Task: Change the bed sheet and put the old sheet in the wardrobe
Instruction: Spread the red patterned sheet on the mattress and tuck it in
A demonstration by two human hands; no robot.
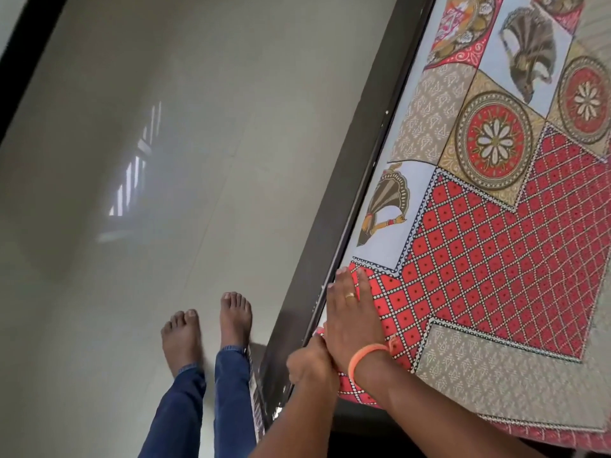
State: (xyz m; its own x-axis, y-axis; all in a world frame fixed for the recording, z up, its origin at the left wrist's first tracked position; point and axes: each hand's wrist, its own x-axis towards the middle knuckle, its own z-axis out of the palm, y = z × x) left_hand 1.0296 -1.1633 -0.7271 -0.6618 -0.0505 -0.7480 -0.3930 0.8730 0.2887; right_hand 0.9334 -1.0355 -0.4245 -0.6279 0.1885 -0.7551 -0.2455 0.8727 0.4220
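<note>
Tucking the patterned sheet along the bed's edge.

The right hand (pixel 350 312) lay flat, fingers straight, pressing the bed sheet (pixel 479 259) down, likely to pin it while the left hand (pixel 307 361), fingers curled at the hem, pushed cloth toward the dark bed frame (pixel 347 180). The sheet was smooth printed cotton, red lattice and round medallions; beyond it lay the glossy tiled floor (pixel 165 160).

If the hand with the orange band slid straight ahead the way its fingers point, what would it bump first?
Probably nothing solid: the right hand lies flat on the bed sheet, fingers pointing along the edge, so it would just slide onto the pale dancer patch.
</note>
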